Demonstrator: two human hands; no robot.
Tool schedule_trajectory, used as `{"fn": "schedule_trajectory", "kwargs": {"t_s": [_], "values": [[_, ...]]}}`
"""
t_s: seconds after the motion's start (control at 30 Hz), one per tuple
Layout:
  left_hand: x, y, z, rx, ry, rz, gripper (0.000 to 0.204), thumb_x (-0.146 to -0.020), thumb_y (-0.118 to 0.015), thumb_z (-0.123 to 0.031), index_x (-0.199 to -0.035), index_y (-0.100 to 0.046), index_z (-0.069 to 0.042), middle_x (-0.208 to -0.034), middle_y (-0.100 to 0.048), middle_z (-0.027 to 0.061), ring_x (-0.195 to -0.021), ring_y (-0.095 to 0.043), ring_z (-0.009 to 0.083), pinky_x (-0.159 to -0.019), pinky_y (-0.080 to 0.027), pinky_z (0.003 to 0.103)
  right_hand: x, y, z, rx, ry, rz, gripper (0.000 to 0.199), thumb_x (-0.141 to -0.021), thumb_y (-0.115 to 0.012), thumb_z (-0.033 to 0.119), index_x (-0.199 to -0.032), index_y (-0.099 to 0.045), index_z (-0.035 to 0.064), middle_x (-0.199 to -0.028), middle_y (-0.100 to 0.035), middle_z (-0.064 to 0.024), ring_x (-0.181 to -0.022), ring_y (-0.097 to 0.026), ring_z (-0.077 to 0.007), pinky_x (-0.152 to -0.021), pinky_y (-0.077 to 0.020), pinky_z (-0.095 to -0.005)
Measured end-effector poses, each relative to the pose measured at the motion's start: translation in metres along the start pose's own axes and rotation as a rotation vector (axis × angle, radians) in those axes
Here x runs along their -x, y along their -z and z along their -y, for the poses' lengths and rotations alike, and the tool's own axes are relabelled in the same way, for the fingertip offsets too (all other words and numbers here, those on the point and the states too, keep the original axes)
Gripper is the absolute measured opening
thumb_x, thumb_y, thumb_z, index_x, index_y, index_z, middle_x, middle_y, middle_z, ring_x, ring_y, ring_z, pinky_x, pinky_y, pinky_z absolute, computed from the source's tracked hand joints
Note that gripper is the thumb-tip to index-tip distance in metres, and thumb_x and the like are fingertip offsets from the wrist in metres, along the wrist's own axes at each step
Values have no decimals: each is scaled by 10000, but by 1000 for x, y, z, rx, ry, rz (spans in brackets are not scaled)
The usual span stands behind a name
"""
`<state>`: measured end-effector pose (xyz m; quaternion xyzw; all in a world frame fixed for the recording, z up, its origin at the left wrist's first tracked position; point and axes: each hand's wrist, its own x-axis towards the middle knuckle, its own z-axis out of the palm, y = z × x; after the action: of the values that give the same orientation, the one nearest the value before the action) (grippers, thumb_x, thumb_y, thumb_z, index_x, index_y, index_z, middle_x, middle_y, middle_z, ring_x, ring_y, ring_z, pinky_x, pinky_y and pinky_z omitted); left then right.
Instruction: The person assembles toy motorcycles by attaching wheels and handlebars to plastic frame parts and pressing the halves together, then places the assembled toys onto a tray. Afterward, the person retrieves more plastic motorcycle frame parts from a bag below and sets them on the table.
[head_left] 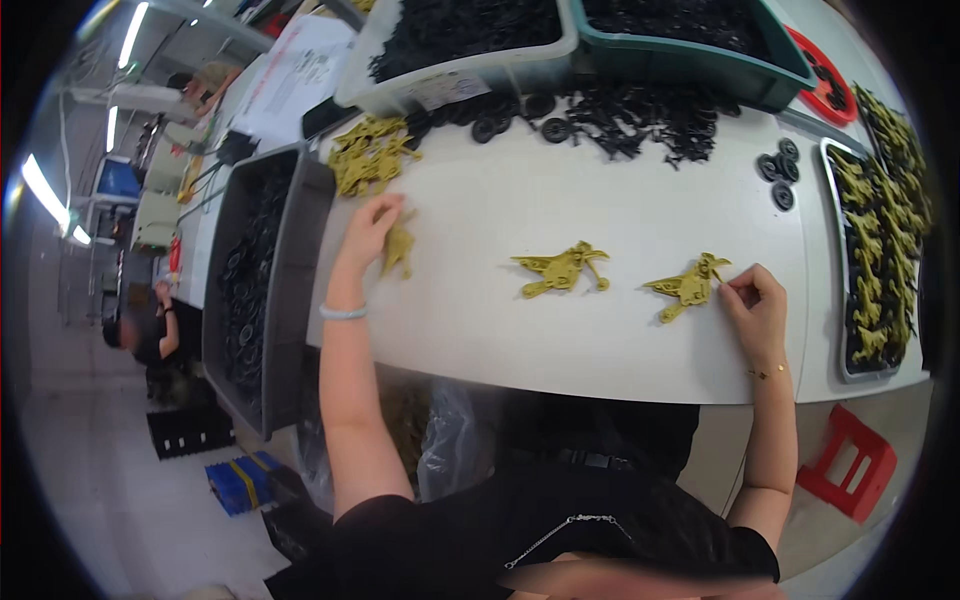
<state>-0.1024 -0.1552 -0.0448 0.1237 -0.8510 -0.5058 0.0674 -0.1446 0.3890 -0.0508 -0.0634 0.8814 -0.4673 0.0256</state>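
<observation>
My left hand (370, 230) is closed at the left of the white table, its fingertips on an olive-yellow toy motorcycle body (398, 252) that is slightly blurred. Just beyond it lies a pile of similar yellow bodies (368, 155). On the right, my right hand (757, 305) pinches the right end of another toy motorcycle body (688, 287), which lies on the tabletop. Between the two hands a third toy motorcycle body (562, 270) lies flat, touched by neither.
Small black parts (640, 120) and wheels are heaped at the back, before a white bin (460, 75) and a green bin (700, 75). A grey bin (300, 240) of black wheels stands left. At right is a tray (832, 260) of yellow bodies. A red stool (850, 465) stands below.
</observation>
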Motion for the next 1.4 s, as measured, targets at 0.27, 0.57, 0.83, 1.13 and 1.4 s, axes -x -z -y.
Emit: {"fn": "schedule_trajectory", "kwargs": {"t_s": [0.27,0.57,0.83,1.13,1.4], "values": [[62,7,-3,-397,-281,13,85,-833,-567,-26,-907,-600,1,-1112,-627,124,-1020,-579,230,-878,-434,310,-3,-7,18,72,161,49,162,-715,-730,61,-768,-581,28,-734,-565,-79,-630,-552,-191,-597,-466,-288],[-6,-58,-62,-533,-510,-66,204,-799,-620,-93,-998,-649,-57,-1017,-625,125,-964,-589,300,-844,-462,343,-81,41,-24,772,275,-284,296,-796,-663,134,-1060,-579,31,-1126,-565,-132,-1063,-513,-293,-893,-429,-377],[-80,-115,-57,-696,-438,-199,238,-755,-690,-148,-980,-660,-77,-969,-604,95,-896,-592,271,-792,-474,358,-67,35,-28,418,214,-151,230,-772,-688,62,-977,-595,16,-1044,-634,-109,-917,-599,-263,-807,-477,-328],[-41,-99,-61,-399,-371,-107,349,-734,-726,-85,-1067,-626,-52,-1009,-605,85,-924,-606,203,-817,-494,308,0,-38,81,104,735,221,355,-631,-756,7,-943,-589,35,-1073,-614,-106,-967,-577,-294,-831,-482,-369],[56,-92,-106,-264,-326,2,402,-696,-737,-67,-1081,-623,-42,-1023,-593,97,-940,-606,215,-826,-497,315,-11,-97,78,78,805,363,313,-681,-726,90,-959,-595,30,-1057,-601,-77,-967,-561,-264,-847,-472,-354]]}}
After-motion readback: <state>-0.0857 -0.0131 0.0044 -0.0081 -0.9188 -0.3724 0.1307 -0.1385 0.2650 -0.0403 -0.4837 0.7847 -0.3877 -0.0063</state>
